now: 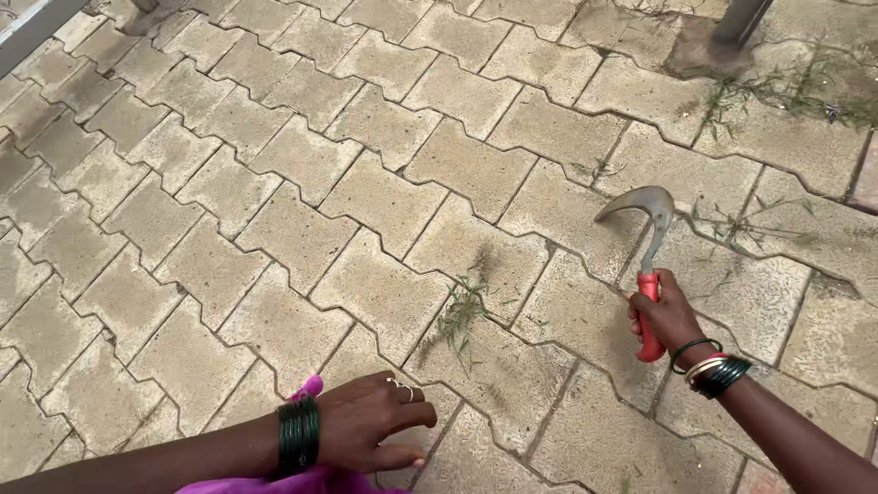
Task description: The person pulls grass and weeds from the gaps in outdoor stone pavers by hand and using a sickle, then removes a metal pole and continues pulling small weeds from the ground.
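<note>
While our right hand grips the sickle, we weed the pavers.
Our right fingers wrap tight round the red handle, the curved blade up and hooking left, clear of the ground. Our left hand hovers low, fingers loosely spread and holding nothing, near the weed tuft that sprouts from a joint between both hands. We judge it best to gather the tuft close to its base, keep the left fingers behind the blade's path, and draw the tip along the joint, not across the stone.
</note>
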